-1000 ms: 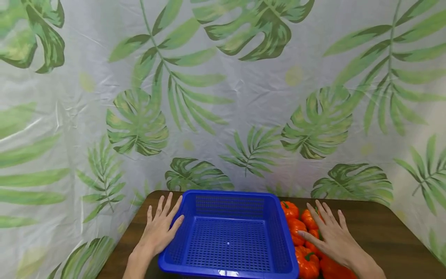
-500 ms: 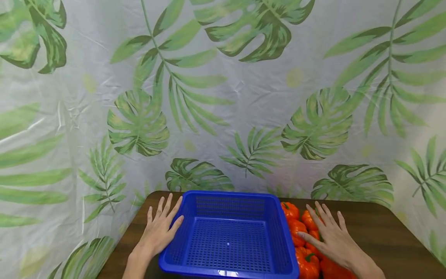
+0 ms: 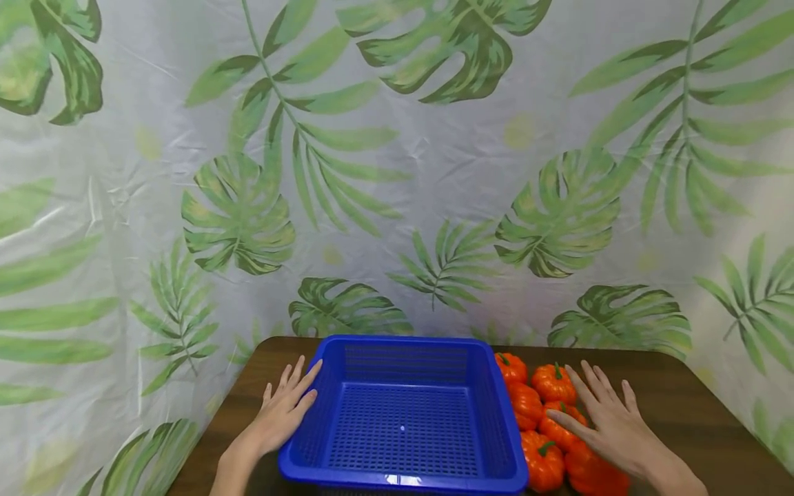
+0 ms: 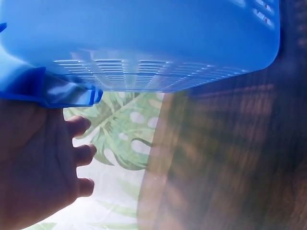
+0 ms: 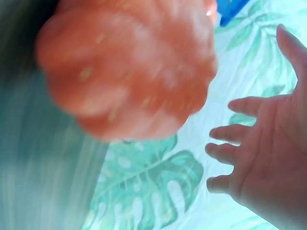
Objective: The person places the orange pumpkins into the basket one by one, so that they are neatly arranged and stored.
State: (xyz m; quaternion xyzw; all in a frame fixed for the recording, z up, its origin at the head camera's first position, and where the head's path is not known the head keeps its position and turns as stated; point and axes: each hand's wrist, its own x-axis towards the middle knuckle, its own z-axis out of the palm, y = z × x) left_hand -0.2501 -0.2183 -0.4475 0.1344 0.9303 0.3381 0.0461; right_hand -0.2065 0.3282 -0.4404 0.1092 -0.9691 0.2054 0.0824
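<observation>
A blue plastic basket [image 3: 403, 430] with slotted walls and a grid floor stands on the table, nothing inside it. My left hand [image 3: 279, 417] is at its left rim with straight fingers; whether it touches the rim is hard to tell. In the left wrist view, the basket wall [image 4: 158, 38] fills the top above that hand [image 4: 43, 163]. Several small orange pumpkins with green stems, one of them at the back [image 3: 554, 383], cluster along the basket's right side. Over their right edge my right hand [image 3: 614, 427] spreads its fingers, holding nothing. A pumpkin [image 5: 129, 67] looms large in the right wrist view, apart from the hand [image 5: 268, 148].
The dark brown wooden table [image 3: 676, 406] extends to the right of the pumpkins and in a narrow strip left of the basket. Behind it hangs a pale curtain [image 3: 434, 172] printed with green leaves.
My right hand has shifted a little to the right, uncovering more of the pumpkins. The left hand has slipped slightly down and left along the rim. The head view has moved slightly.
</observation>
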